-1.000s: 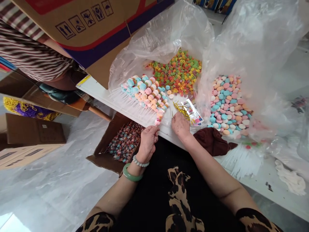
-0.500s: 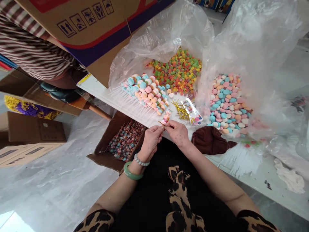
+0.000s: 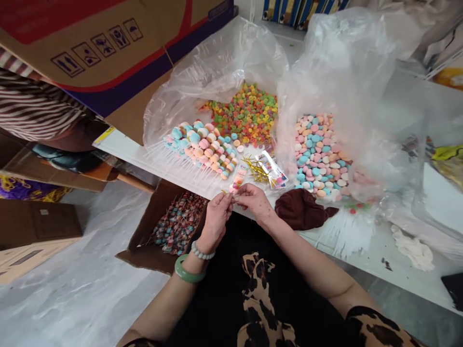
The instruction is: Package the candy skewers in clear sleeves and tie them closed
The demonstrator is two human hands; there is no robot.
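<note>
Head view: looking down at both bare hands, working over a white table (image 3: 376, 258).

Grip: narrow. The left hand (image 3: 217, 217) and right hand (image 3: 255, 201) meet in a tight pinch, with left fingertips (image 3: 224, 196) and right fingertips (image 3: 241, 189) close together at the lower end of a wrapped candy skewer (image 3: 238, 179).

Skewer: pale pink and orange candies in a clear sleeve, tilted up from the fingers, over the table edge.

Just beyond: gold twist ties (image 3: 255, 169) lie beside a packet of printed clear bags (image 3: 272, 169).

Table: a fanned row of unwrapped candy skewers (image 3: 198, 148), a heap of ring candies (image 3: 249, 115), a heap of pastel round candies (image 3: 318, 155), a brown cloth (image 3: 300, 209), loose white sticks (image 3: 347, 232).

Below the edge: an open cardboard box (image 3: 144, 253) holding wrapped candy skewers (image 3: 179, 224).

Wrists: jade bangle (image 3: 188, 272), beaded bracelet (image 3: 201, 251) on the left.
</note>
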